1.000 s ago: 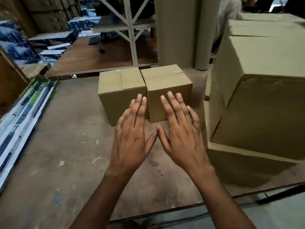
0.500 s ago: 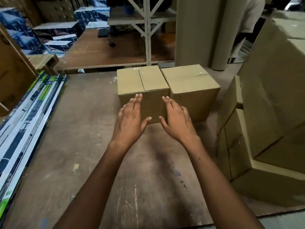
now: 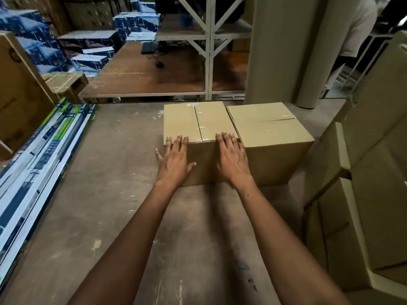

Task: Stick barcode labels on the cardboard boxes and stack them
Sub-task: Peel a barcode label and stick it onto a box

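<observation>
Both hands lie flat with straight fingers against the near face of the left cardboard box (image 3: 199,122). Left hand (image 3: 175,158) covers the box's near left corner, fingertips reaching over its top edge, thumb spread wide. Right hand (image 3: 232,157) presses near the box's right corner, fingertips on the top edge. Neither grips anything. Touching it on the right sits the second cardboard box (image 3: 268,128), both toward the worktop's (image 3: 105,194) far edge.

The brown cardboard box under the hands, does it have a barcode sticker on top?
No, the left brown cardboard box shows only clear tape along its top seam, with both hands lying flat at its near edge.
</observation>
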Demonstrator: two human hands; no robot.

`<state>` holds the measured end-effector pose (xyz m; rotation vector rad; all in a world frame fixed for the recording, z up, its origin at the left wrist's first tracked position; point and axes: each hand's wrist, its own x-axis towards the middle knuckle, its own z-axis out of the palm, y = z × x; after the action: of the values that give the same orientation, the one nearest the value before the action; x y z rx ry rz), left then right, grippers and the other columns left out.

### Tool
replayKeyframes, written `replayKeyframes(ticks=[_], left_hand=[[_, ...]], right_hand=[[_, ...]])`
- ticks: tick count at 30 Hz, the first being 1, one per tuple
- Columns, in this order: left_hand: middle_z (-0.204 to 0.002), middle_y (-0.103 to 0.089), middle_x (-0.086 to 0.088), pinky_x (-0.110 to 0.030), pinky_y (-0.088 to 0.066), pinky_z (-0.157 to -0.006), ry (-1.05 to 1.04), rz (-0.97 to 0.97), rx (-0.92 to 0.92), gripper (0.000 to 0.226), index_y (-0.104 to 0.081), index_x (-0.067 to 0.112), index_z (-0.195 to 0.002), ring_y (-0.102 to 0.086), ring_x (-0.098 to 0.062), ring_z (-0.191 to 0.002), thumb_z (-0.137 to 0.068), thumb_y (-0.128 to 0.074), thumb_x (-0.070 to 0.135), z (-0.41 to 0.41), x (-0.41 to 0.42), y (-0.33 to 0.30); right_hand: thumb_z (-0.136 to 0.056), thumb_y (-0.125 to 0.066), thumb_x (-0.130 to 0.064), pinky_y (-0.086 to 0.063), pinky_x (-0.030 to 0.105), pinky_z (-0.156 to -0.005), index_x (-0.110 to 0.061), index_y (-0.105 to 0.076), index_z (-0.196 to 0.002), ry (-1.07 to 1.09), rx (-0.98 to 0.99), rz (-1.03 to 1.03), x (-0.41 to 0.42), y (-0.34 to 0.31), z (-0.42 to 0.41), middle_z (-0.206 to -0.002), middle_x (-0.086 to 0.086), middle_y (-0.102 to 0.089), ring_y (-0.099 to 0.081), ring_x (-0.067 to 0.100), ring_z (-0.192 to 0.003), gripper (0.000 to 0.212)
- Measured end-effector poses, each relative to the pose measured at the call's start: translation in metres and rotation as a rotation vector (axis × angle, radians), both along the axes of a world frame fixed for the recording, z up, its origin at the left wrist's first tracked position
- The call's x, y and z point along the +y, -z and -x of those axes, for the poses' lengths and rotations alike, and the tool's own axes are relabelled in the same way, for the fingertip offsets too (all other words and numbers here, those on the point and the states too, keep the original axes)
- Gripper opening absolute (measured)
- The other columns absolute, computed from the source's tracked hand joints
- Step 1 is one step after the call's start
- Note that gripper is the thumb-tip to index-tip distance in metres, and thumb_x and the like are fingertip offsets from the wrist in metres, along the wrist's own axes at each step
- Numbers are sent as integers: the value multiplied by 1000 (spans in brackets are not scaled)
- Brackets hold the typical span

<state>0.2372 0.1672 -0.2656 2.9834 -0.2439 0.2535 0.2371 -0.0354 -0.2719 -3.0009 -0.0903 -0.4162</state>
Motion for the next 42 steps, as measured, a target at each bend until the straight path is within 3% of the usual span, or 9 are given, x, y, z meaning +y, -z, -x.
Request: replayKeyframes(ticks=[4,7,11,13,17,21,28,33,42], left_hand=[[-177,-24,-1,-68,-37,-120,-10,40,-109,78,-21,27,-170,-16,-30,-165,-106,-54,58,22,6,19],[-167,-44,2,-57,-47,-112,-4,140,-216,61,-42,30,-161,-35,-27,-157,-107,-53,56,63,8,32],[-134,-60,-6,-49,-51,-94,-30,309,-385,52,-60,21,-145,-58,-32,-122,-104,-62,53,127,8,50],[-138,-50,-15,-48,-52,-100,-90,411,-366,69,-53,14,-152,-55,-34,-123,-99,-72,54,141,11,57],[-165,-22,-16,-46,-44,-119,-150,731,-230,120,-15,13,-171,-36,-34,-152,-84,-85,57,147,11,59],[-167,-24,-10,-52,-48,-113,-213,783,-129,140,3,23,-172,-39,-36,-151,-74,-86,68,149,5,52],[-147,-37,-11,-55,-57,-101,-343,835,-107,138,-30,12,-158,-53,-39,-131,-50,-98,65,173,9,55],[-153,-43,-6,-48,-53,-109,-320,925,-135,130,-26,20,-157,-50,-29,-140,-56,-101,54,233,11,67],[-141,-58,-6,-34,-53,-95,-405,1080,-18,125,-31,21,-140,-58,-17,-116,-45,-110,36,330,21,92]], right_hand=[[-100,-64,-34,-27,53,-126,-20,-23,-169,-2,-41,-36,0,0,19,-172,10,-32,-26,31,-160,81],[-104,-52,-56,-37,59,-113,-30,-25,-166,0,-74,-123,7,5,59,-149,11,-43,-39,30,-140,73],[-100,-58,-65,-40,55,-98,-36,-29,-166,146,-226,-279,9,27,113,-131,12,-42,-43,30,-117,78],[-93,-69,-66,-43,57,-102,-32,-26,-168,249,-243,-422,6,39,126,-139,15,-36,-44,35,-122,93],[-78,-88,-63,-50,58,-114,-24,-9,-171,272,-222,-824,4,51,144,-156,10,-18,-47,35,-134,128],[-67,-94,-66,-42,56,-120,-37,1,-170,268,-72,-924,2,45,156,-168,10,-26,-36,34,-151,143],[-54,-98,-66,-50,59,-111,-23,-33,-159,335,-11,-871,-4,61,182,-149,4,-44,-48,31,-140,131],[-57,-100,-57,-54,54,-104,-19,-39,-156,286,-89,-884,0,65,239,-143,3,-45,-51,29,-134,123],[-51,-99,-58,-55,56,-105,-12,-45,-149,361,-150,-905,12,98,351,-141,3,-49,-53,29,-130,121]])
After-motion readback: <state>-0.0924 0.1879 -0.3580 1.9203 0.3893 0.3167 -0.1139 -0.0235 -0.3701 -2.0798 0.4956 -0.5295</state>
